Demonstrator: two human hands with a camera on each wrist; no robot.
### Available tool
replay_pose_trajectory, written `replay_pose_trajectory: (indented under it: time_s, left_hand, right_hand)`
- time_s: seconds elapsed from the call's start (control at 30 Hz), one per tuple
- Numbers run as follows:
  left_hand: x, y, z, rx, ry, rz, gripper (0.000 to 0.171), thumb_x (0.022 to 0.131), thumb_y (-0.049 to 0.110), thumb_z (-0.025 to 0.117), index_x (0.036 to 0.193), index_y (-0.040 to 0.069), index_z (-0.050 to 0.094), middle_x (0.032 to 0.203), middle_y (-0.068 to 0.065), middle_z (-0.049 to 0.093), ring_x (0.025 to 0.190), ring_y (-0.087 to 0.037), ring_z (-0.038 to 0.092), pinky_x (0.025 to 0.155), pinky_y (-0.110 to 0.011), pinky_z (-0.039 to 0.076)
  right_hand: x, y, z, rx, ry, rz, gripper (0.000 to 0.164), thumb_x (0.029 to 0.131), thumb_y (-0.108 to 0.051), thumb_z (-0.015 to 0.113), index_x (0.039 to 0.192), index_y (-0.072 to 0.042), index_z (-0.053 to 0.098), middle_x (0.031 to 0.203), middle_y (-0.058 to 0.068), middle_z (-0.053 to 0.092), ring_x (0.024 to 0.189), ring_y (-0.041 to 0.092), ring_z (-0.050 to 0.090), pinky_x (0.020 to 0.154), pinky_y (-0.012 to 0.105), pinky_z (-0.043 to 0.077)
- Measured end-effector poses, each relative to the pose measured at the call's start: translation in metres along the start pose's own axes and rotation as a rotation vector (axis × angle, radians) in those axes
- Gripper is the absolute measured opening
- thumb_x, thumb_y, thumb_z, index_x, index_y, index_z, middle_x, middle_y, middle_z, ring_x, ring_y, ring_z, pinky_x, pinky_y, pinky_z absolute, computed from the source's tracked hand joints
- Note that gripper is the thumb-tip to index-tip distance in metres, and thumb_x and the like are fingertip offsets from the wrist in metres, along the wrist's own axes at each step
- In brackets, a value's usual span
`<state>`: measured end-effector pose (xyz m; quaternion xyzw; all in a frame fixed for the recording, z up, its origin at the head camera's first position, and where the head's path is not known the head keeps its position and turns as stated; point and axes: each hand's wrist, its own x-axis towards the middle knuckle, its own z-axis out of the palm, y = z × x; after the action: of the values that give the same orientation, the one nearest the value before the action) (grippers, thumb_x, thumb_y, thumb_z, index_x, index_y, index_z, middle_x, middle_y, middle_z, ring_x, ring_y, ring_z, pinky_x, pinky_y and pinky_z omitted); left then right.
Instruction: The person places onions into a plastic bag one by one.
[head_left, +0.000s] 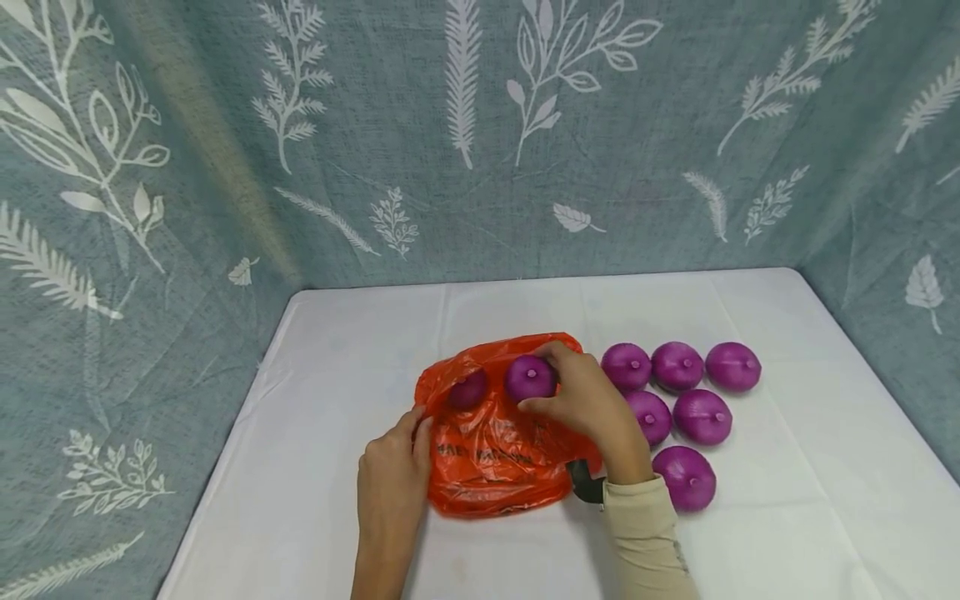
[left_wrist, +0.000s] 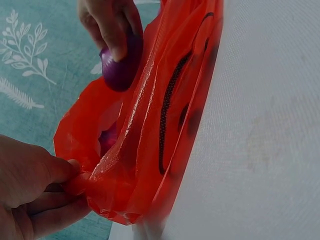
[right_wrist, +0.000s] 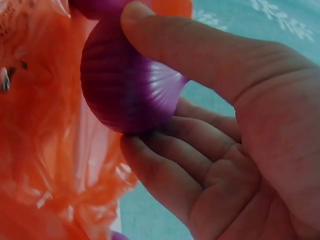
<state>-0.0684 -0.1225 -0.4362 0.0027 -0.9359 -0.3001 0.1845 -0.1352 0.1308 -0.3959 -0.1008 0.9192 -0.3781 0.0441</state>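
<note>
Nearest the camera, a beige sleeve [head_left: 641, 533] covers the right forearm, beside a bare left forearm [head_left: 382, 562]; both reach forward over a white table [head_left: 315, 367]. The right hand [head_left: 583, 404] pinches a purple onion-like ball [head_left: 530, 379] between thumb and fingertips, holding it at the mouth of a crumpled red plastic bag [head_left: 495, 479]. Whether the ball touches the plastic, I cannot tell. The left hand [head_left: 393, 471] pinches the bag's near-left rim between thumb and fingers, and the mouth gapes. Another ball [head_left: 467, 389] shows inside the bag, toward the left. Six more loose balls [head_left: 702, 417] sit grouped to the right of the bag, partly behind the right forearm.

The step in hand looks like placing the held ball in the bag. The next move seems to call for lowering it past the rim and parting the right fingers, with the left pinch steady.
</note>
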Motion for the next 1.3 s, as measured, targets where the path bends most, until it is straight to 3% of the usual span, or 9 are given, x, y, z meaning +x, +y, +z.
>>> replay_pose_trajectory:
  time_s: [0.4,0.9,1.3]
  left_hand:
    - [-0.002,-0.001,0.002,0.001,-0.005,0.007,0.025,0.101,0.01,0.072,0.122,-0.004,0.075,0.107,-0.023,0.078,0.093,-0.039,0.078,0.077,-0.052,0.065]
    - [-0.003,-0.003,0.004,-0.001,-0.012,0.022,0.026,0.101,0.01,0.073,0.123,-0.003,0.075,0.108,-0.024,0.078,0.094,-0.041,0.078,0.079,-0.054,0.064]
    - [-0.002,-0.003,0.004,-0.006,-0.002,0.026,0.026,0.1,0.009,0.074,0.123,-0.004,0.075,0.108,-0.024,0.078,0.093,-0.04,0.078,0.078,-0.052,0.065]
  right_hand:
    - [0.008,0.004,0.024,-0.011,0.062,0.027,0.073,0.082,-0.02,0.094,0.144,-0.012,0.058,0.128,0.011,0.072,0.115,0.03,0.069,0.101,0.05,0.058]
    - [0.015,0.009,0.051,0.071,0.139,0.032,0.066,0.083,-0.014,0.093,0.139,-0.011,0.06,0.131,0.014,0.071,0.123,0.032,0.068,0.106,0.052,0.055]
    - [0.018,0.008,0.058,0.081,0.151,0.029,0.06,0.087,-0.015,0.09,0.134,-0.009,0.054,0.125,0.017,0.072,0.117,0.031,0.07,0.102,0.051,0.057]
